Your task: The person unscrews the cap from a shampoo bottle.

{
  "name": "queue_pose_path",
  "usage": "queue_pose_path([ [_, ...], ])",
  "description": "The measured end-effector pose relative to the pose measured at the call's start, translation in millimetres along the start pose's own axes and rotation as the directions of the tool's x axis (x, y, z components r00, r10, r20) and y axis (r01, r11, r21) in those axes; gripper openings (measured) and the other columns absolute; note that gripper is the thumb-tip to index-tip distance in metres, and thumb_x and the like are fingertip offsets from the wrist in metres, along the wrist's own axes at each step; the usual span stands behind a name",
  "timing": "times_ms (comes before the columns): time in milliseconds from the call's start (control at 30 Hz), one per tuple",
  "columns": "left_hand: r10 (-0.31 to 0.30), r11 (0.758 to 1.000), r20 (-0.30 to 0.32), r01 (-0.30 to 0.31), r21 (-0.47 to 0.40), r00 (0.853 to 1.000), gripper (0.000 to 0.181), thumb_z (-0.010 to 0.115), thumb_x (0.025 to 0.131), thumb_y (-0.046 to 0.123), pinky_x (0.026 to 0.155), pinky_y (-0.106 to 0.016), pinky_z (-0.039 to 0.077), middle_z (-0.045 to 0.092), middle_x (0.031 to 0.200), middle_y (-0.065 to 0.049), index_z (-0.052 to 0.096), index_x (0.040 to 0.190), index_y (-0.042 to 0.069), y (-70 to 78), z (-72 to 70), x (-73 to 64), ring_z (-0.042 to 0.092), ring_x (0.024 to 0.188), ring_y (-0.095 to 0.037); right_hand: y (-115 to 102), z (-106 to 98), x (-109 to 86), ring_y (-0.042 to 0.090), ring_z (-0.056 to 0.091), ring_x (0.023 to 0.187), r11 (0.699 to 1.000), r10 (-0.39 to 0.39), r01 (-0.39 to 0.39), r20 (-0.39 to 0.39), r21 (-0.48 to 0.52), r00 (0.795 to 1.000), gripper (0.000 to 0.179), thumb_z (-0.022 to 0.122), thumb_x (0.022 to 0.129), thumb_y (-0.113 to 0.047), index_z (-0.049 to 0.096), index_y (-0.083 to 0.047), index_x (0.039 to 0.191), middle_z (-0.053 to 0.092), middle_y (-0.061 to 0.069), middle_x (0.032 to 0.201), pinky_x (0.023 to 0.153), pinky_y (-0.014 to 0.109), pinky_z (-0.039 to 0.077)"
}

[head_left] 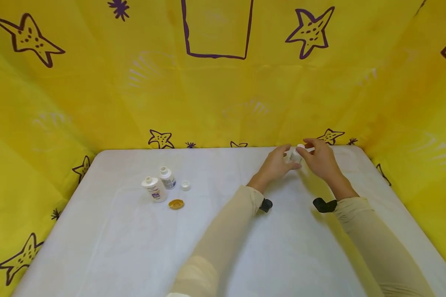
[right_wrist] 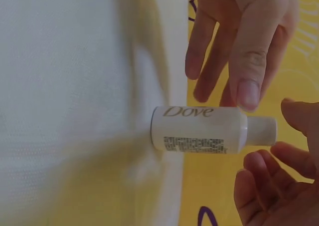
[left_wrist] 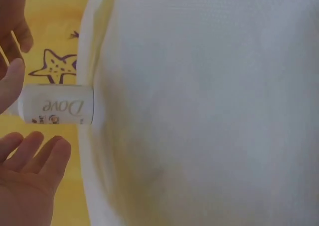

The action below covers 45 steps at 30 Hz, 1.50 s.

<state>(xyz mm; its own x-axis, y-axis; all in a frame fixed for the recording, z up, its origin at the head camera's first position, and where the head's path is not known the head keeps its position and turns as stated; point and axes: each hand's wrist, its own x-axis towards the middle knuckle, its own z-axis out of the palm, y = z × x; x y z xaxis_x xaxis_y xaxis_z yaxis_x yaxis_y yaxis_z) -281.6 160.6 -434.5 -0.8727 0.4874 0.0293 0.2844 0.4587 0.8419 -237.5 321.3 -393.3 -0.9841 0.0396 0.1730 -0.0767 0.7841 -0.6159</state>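
A small white Dove bottle (right_wrist: pixel 194 128) with a white cap (right_wrist: pixel 261 130) stands upright near the table's back edge, right of the middle. My left hand (head_left: pixel 276 162) is beside its left side, fingers spread. In the left wrist view, these fingers (left_wrist: pixel 52 158) are apart from the bottle (left_wrist: pixel 60 105). The right wrist view has the left thumb at the bottle's shoulder, but contact is unclear. My right hand (head_left: pixel 321 161) is around the cap's height at the right, thumb and fingers loosely bent, with a gap showing beside the cap.
On the left part of the white table (head_left: pixel 134 247) stand two uncapped white bottles, a larger one (head_left: pixel 155 190) and a smaller one (head_left: pixel 168 178). A white cap (head_left: pixel 186 185) and an orange-gold cap (head_left: pixel 176 204) lie near them. Yellow patterned cloth (head_left: pixel 208 103) rises behind the table.
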Motion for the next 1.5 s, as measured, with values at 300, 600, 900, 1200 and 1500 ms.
queue_pose_path([
  [300, -0.017, 0.998, -0.027, 0.016, -0.062, 0.999, 0.052, 0.075, 0.094, 0.026, 0.095, -0.025, 0.056, 0.063, 0.14, 0.002, 0.058, 0.141, 0.015, -1.2, -4.6, -4.5, 0.067, 0.117, -0.018, -7, 11, 2.1, 0.042, 0.06, 0.105, 1.0, 0.003, -0.003, 0.006, 0.005, 1.0, 0.047, 0.058, 0.105, -0.032, 0.055, 0.006, 0.132, 0.06, 0.025, 0.12, 0.089, 0.052, 0.054],
  [600, -0.056, 0.998, -0.07, 0.053, -0.042, 0.996, 0.043, 0.075, 0.094, 0.029, 0.082, -0.019, 0.056, 0.067, 0.131, -0.002, 0.061, 0.131, 0.012, -2.9, -7.9, -12.6, 0.07, 0.103, -0.013, -17, 17, 0.5, 0.04, 0.062, 0.104, 1.0, 0.002, -0.002, 0.044, 0.002, 0.999, 0.045, 0.053, 0.107, -0.033, 0.057, 0.007, 0.127, 0.062, 0.026, 0.118, 0.082, 0.041, 0.053],
  [900, -0.015, 1.0, -0.106, 0.014, -0.015, 0.994, 0.045, 0.074, 0.094, 0.031, 0.08, -0.018, 0.056, 0.07, 0.129, 0.0, 0.062, 0.135, 0.015, -14.8, -18.0, -18.9, 0.069, 0.104, -0.014, -32, 23, 0.4, 0.04, 0.065, 0.101, 0.998, -0.05, 0.049, 0.036, 0.028, 0.998, 0.045, 0.056, 0.106, -0.033, 0.059, 0.008, 0.124, 0.067, 0.028, 0.114, 0.076, 0.037, 0.053],
  [1200, 0.022, 0.997, -0.146, -0.011, 0.077, 0.989, 0.043, 0.074, 0.094, 0.035, 0.088, -0.024, 0.055, 0.071, 0.119, -0.003, 0.066, 0.128, 0.011, -25.9, -34.9, -27.9, 0.063, 0.098, -0.014, -50, 37, -1.1, 0.038, 0.063, 0.101, 0.994, -0.065, 0.06, 0.054, 0.091, 0.996, 0.044, 0.051, 0.108, -0.028, 0.055, 0.009, 0.132, 0.064, 0.028, 0.122, 0.073, 0.029, 0.049],
  [1500, 0.057, 0.977, -0.242, -0.005, 0.212, 0.969, 0.032, 0.072, 0.095, 0.035, 0.093, -0.034, 0.056, 0.068, 0.116, -0.006, 0.071, 0.117, 0.011, -33.5, -55.0, -44.9, 0.064, 0.106, -0.019, -72, 57, -1.7, 0.038, 0.066, 0.101, 0.982, -0.015, 0.011, 0.021, 0.187, 1.0, 0.046, 0.058, 0.104, -0.03, 0.057, 0.006, 0.133, 0.066, 0.026, 0.123, 0.074, 0.028, 0.052],
])
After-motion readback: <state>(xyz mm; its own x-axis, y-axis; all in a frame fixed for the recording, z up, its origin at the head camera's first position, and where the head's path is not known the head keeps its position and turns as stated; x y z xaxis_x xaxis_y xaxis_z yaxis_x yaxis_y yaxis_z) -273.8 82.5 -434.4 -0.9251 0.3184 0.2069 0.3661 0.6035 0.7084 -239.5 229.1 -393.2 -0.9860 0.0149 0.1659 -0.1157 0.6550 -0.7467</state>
